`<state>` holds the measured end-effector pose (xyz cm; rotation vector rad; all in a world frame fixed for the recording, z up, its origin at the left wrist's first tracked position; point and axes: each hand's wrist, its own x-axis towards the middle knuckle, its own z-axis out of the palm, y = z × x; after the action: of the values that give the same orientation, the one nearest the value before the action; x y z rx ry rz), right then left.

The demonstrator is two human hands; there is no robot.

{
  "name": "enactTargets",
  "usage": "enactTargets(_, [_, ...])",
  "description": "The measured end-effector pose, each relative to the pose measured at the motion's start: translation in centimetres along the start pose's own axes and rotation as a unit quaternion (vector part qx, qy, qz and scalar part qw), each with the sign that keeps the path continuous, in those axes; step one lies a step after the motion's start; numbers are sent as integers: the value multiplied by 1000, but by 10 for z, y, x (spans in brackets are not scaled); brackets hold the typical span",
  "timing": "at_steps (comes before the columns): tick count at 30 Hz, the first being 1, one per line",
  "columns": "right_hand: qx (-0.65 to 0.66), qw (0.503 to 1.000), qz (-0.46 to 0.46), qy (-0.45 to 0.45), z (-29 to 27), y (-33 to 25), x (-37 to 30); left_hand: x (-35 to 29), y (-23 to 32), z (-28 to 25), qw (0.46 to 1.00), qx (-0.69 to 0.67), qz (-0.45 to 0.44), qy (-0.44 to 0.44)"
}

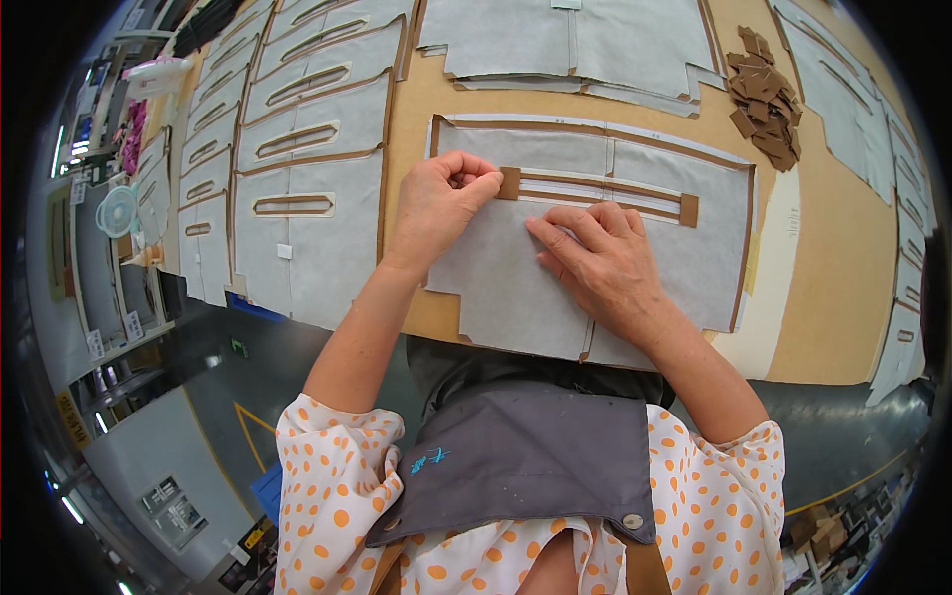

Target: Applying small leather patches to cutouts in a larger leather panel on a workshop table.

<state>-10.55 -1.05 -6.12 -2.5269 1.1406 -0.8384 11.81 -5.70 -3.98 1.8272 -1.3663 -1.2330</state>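
Note:
In front of me lies a grey fabric panel (496, 268) with brown edges along its top and sides. Across its upper part runs a long slot framed by brown and white strips (595, 188). A small brown square tab (510, 183) sits at the slot's left end, and a second brown tab (688, 210) at its right end. My left hand (446, 203) is closed in a pinch at the left tab's outer edge. Just below the slot, my right hand (605, 260) rests palm down on the panel, fingers bent and apart, holding nothing.
A pile of loose brown pieces (766, 99) lies at the far right of the tan table (833, 297). Overlapping slotted grey panels (317, 188) cover the left side. More panels (570, 45) lie beyond mine, and others (843, 99) at the right edge.

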Motion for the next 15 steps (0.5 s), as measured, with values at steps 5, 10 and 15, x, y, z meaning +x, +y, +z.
enactTargets(5, [-13, 1000, -2, -4, -2, 0, 0, 2, 0, 1, 1000, 12, 16, -1])
enactTargets(10, [-36, 999, -11, -32, -2, -6, 6, 1, -2, 0, 1000, 12, 21, 0])
enactTargets(15, [-42, 999, -5, -33, 6, -9, 10, 3, -5, 0, 1000, 14, 24, 0])
